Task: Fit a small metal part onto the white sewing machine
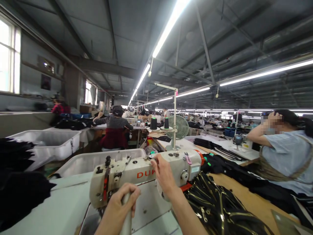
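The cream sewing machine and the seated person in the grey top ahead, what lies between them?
In the head view, a large white plastic bin lies between the cream sewing machine and the seated person in the grey top.

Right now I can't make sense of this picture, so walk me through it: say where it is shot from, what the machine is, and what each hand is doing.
The picture comes from a camera worn on a person's head, looking forward over their own two hands in a large sewing hall. In front stands a cream sewing machine on a pale table. The left hand has its grip closed round a pale rod-like part beneath the machine's head; what it is exactly I cannot tell. The right hand rests on top of the machine, fingers by a small knob. To the right lies a heap of black cloth with gold trim. Behind are white tubs, a fan and other people at their tables.
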Demonstrator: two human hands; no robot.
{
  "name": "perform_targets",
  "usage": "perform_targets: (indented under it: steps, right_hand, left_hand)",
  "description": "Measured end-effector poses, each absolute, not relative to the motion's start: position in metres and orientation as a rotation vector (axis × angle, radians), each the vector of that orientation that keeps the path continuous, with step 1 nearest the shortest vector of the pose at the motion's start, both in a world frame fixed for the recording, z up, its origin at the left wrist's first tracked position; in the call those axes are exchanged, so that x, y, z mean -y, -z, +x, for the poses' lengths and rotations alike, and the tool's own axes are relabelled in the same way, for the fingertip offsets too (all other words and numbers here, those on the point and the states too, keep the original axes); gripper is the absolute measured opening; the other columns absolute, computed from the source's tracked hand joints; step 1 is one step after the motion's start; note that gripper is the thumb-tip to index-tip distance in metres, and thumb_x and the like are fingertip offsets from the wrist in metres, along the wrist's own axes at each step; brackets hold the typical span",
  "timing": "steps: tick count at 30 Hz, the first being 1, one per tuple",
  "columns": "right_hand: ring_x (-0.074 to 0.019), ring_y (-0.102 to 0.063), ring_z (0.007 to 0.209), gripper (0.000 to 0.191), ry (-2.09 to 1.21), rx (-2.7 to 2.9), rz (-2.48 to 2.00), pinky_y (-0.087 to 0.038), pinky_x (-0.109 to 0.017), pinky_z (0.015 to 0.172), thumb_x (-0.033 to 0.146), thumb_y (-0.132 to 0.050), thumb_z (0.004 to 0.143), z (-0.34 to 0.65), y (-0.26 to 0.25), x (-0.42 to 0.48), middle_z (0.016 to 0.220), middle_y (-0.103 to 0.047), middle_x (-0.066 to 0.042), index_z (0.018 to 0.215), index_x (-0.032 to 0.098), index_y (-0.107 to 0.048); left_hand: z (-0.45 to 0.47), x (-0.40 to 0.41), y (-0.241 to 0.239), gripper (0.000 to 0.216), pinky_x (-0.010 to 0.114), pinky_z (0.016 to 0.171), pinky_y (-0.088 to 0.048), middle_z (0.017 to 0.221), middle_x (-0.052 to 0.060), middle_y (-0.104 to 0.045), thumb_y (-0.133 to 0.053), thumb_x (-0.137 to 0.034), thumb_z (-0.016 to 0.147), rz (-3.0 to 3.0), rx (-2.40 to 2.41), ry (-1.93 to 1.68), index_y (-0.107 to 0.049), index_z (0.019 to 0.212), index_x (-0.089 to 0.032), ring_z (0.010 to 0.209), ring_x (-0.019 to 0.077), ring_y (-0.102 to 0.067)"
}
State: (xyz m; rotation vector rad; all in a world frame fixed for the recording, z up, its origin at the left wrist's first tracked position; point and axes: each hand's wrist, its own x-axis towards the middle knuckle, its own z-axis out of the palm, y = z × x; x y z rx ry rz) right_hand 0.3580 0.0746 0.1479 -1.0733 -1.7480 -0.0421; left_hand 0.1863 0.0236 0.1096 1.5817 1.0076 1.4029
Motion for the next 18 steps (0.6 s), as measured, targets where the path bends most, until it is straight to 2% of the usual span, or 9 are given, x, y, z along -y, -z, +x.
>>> perform_targets:
  steps: [3,6,8,11,13,16,18]
  right_hand:
    - [-0.0164,-0.055,0.065,0.015,0.050,1.784,-1.054,-0.042,-0.027,0.065,0.025,-0.040,0.096,0.365,-0.168,-0.091,0.070,-0.056,0.001,0.088,0.019,-0.052]
    - [-0.0145,-0.055,0.068,0.013,0.061,1.879,-0.978,-0.041,-0.024,0.065,0.028,-0.049,0.094,0.362,-0.170,-0.078,0.072,-0.057,0.001,0.085,0.020,-0.054]
    - [-0.0153,-0.057,0.076,0.011,0.119,1.966,-0.892,-0.042,-0.024,0.069,0.027,-0.055,0.092,0.357,-0.161,-0.061,0.079,-0.061,-0.001,0.085,0.019,-0.058]
    - [-0.0180,-0.057,0.087,0.011,0.244,2.045,-0.780,-0.043,-0.029,0.080,0.023,-0.056,0.092,0.354,-0.144,-0.040,0.090,-0.066,-0.005,0.086,0.018,-0.064]
    - [-0.0181,-0.058,0.093,0.010,0.172,2.094,-0.761,-0.043,-0.030,0.085,0.023,-0.058,0.090,0.359,-0.141,-0.039,0.098,-0.066,-0.005,0.091,0.020,-0.067]
    - [-0.0158,-0.061,0.088,0.016,-0.050,1.991,-0.972,-0.046,-0.027,0.080,0.026,-0.061,0.088,0.374,-0.152,-0.060,0.102,-0.064,-0.004,0.101,0.023,-0.069]
    - [-0.0155,-0.060,0.079,0.022,-0.071,1.843,-1.157,-0.046,-0.028,0.076,0.027,-0.060,0.088,0.381,-0.161,-0.084,0.097,-0.062,-0.006,0.106,0.019,-0.068]
  left_hand:
    - [0.202,-0.044,-0.126,0.050,0.018,0.046,-0.039,0.046,-0.006,-0.049,-0.067,-0.066,0.068,1.477,-0.951,-1.297,-0.059,0.074,-0.017,0.041,0.0096,-0.048]
    - [0.208,-0.054,-0.133,0.057,0.017,0.040,-0.036,0.046,-0.004,-0.053,-0.056,-0.074,0.071,1.399,-0.902,-1.202,-0.055,0.079,-0.018,0.037,0.0095,-0.047]
    - [0.209,-0.055,-0.131,0.059,0.017,0.035,-0.034,0.043,-0.003,-0.052,-0.050,-0.076,0.074,1.341,-0.856,-1.114,-0.052,0.075,-0.017,0.032,0.0093,-0.045]
    - [0.207,-0.053,-0.121,0.056,0.017,0.032,-0.035,0.038,-0.004,-0.049,-0.061,-0.073,0.070,1.225,-0.725,-0.988,-0.049,0.069,-0.017,0.028,0.0075,-0.041]
    - [0.205,-0.052,-0.113,0.055,0.017,0.031,-0.038,0.038,-0.006,-0.046,-0.071,-0.068,0.063,1.145,-0.674,-0.989,-0.050,0.070,-0.018,0.028,0.0064,-0.039]
    - [0.203,-0.051,-0.104,0.058,0.016,0.029,-0.038,0.048,-0.008,-0.048,-0.081,-0.064,0.053,1.001,-0.680,-1.087,-0.055,0.075,-0.016,0.030,0.0047,-0.039]
    - [0.203,-0.050,-0.100,0.062,0.016,0.027,-0.037,0.055,-0.007,-0.049,-0.083,-0.063,0.047,0.937,-0.692,-1.157,-0.058,0.079,-0.016,0.031,0.0037,-0.039]
